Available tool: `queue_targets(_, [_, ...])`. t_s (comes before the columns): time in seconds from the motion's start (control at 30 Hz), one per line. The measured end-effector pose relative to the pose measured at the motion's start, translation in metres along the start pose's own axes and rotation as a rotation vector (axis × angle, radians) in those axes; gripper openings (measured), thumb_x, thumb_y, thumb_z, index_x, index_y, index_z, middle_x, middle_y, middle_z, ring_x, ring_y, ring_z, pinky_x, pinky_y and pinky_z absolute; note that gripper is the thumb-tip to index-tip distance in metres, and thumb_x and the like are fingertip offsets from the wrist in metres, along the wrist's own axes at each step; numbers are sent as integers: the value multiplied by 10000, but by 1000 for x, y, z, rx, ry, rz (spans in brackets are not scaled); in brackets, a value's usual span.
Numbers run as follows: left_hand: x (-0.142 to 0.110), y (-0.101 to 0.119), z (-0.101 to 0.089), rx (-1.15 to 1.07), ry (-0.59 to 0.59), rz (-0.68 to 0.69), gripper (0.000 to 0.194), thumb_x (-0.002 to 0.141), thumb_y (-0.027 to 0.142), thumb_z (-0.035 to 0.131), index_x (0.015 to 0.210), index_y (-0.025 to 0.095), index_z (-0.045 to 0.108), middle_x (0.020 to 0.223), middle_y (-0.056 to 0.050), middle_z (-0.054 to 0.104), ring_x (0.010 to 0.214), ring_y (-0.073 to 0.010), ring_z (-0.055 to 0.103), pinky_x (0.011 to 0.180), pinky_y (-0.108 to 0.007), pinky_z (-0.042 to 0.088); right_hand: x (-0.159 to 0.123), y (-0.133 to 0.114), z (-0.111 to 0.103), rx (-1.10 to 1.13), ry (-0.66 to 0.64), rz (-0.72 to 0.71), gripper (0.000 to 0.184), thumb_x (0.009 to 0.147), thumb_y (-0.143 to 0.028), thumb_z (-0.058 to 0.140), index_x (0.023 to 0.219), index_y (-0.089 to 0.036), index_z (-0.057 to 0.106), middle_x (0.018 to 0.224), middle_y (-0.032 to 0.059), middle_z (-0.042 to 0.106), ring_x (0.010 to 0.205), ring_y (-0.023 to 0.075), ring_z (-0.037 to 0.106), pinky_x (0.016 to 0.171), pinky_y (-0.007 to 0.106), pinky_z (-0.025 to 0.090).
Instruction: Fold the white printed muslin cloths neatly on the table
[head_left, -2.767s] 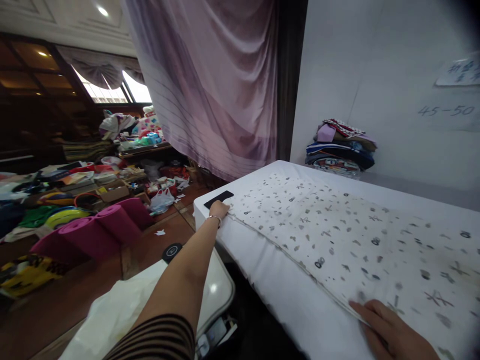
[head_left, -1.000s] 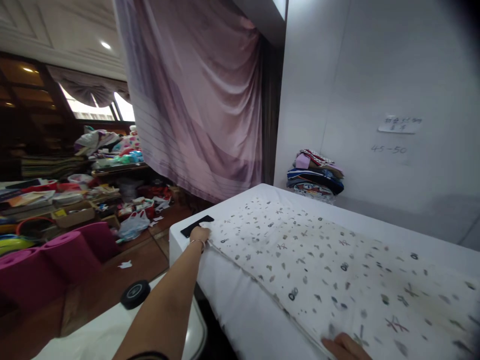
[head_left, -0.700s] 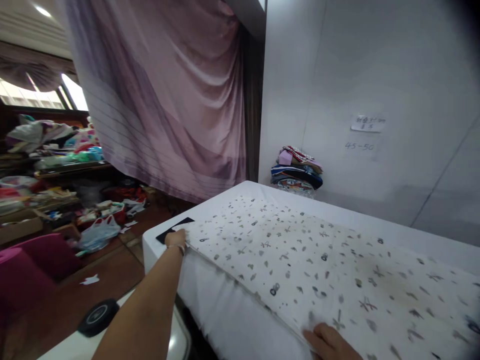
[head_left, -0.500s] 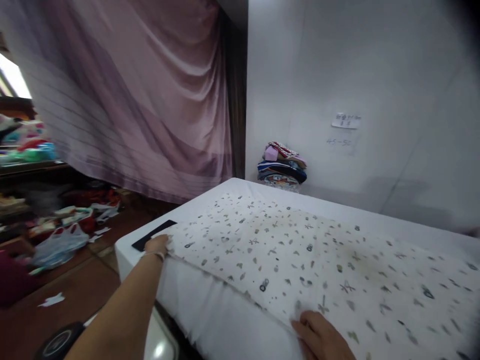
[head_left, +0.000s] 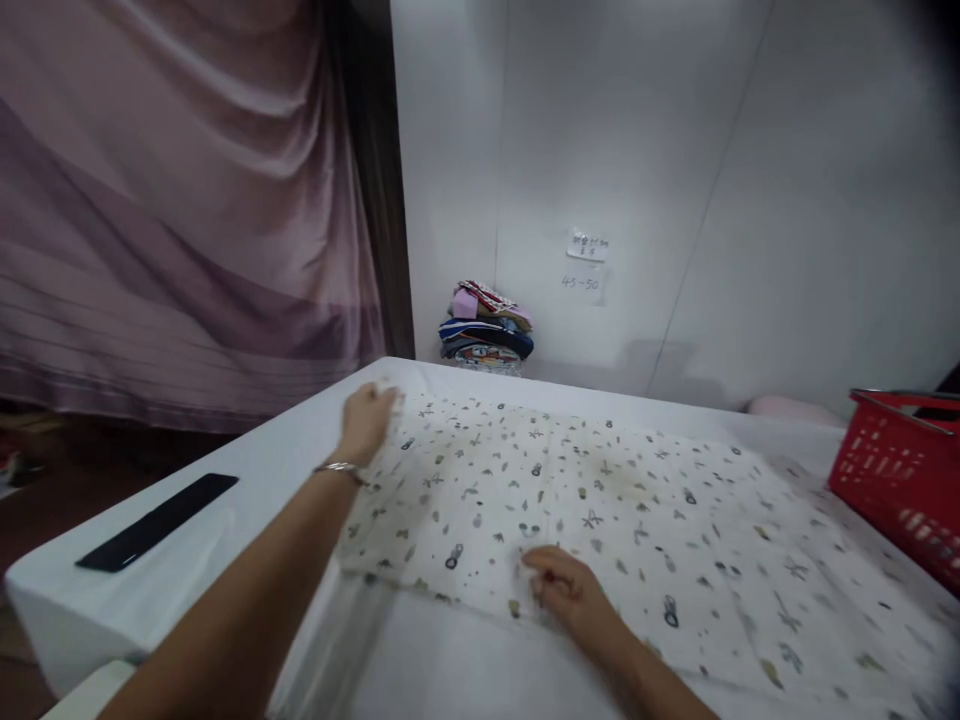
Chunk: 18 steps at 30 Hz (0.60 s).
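A white cloth [head_left: 487, 480] printed with small grey, brown and dark motifs lies spread over a white-covered table [head_left: 300, 450]. My left hand [head_left: 367, 420], with a bracelet at its wrist, is closed on the cloth's far left corner and is a little blurred. Over the front part of the cloth is my right hand [head_left: 566, 590], its fingers curled and held close to the surface. Whether a bit of cloth is pinched in them I cannot make out. To the left of the cloth a flat black strip [head_left: 157, 520] rests on the table.
At the right end stands a red plastic basket [head_left: 892, 470]. Folded fabrics [head_left: 486, 330] are stacked behind the table, by a white wall [head_left: 637, 150] with a paper note [head_left: 587, 246]. A pink curtain [head_left: 187, 220] hangs at the left.
My left hand has moved from the cloth's near left corner to its far left corner. The cloth's left end no longer reaches the black strip. The view has turned right, bringing in the basket.
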<state>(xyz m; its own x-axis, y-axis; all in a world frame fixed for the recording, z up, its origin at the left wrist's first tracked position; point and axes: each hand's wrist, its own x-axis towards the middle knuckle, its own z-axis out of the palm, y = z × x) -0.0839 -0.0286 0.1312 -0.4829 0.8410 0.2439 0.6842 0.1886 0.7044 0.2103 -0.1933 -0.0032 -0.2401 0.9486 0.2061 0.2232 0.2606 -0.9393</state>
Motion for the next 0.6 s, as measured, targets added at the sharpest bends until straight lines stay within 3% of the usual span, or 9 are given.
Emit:
queue_targets(0.07, [-39,51,35,18,-133,271,279,914,322,375,1021,186,594,886,-56,667,918,-242,622,738,-357,475,7,3,-20,182,124,111,214,808,-421,558,938,-324,697,1017,-14,681,1010,231,600,898,401,457])
queue_targets(0.13, [-93,94,73,19,-360,595,311,936,266,304,1080,166,561,964,-123,655,930,-256,616,782,-406,464,13,5,-49,440,266,205,317,792,-494,567,977,-259,675,1018,34,685,1005,234,609,882,389,464])
queue_targets(0.23, [-182,131,127,35,-571,795,225,899,276,419,979,229,624,883,-110,676,867,-242,635,764,-384,463,13,13,-98,789,399,246,442,754,-594,559,962,-213,644,958,79,697,914,232,647,828,381,489])
queue_targets(0.3, [-233,135,155,66,-716,890,120,821,269,547,782,270,660,759,-89,680,768,-225,647,706,-355,471,7,21,-125,855,444,271,446,768,-606,527,896,-195,645,795,72,704,802,236,666,757,384,500])
queue_targets(0.4, [-282,123,181,85,-811,992,167,807,217,522,789,293,669,836,-79,688,850,-234,643,742,-358,472,-2,31,-143,819,439,399,406,760,-559,547,843,-176,652,694,84,690,739,271,668,688,422,499])
queue_targets(0.5, [-297,108,191,49,-817,1087,296,826,184,417,970,302,648,974,-68,669,970,-234,606,839,-369,457,-5,31,-142,734,464,476,293,709,-448,631,829,-182,651,748,86,700,747,260,672,682,394,511])
queue_targets(0.6, [-294,100,193,35,-831,1137,340,820,182,387,1040,298,619,1030,-90,644,1018,-252,574,866,-395,446,-9,22,-140,581,527,389,276,700,-329,647,925,-170,639,766,26,699,743,206,672,677,302,502])
